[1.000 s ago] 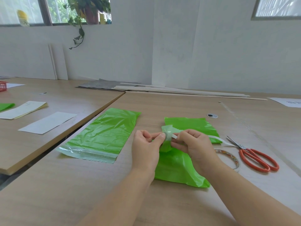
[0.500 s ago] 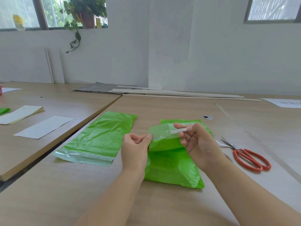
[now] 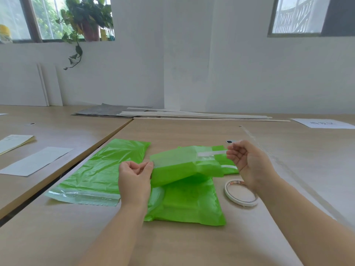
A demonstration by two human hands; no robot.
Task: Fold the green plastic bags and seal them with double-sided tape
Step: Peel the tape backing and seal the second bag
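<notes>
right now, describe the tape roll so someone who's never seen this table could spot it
On the near wooden table, look just right of the folded green bag, below the right hand. The double-sided tape roll lies flat there, partly behind the forearm: a thin white ring, nothing like the crinkled green sheets beside it.

Flat bag [image 3: 99, 169] left of folded bag [image 3: 188, 204], tape roll [image 3: 243, 203] right, all on table [image 3: 172, 244].

left hand [image 3: 134, 175] pinches bag flap [image 3: 184, 166] | right hand [image 3: 247, 162] pinches tape strip [image 3: 211, 153]
</notes>
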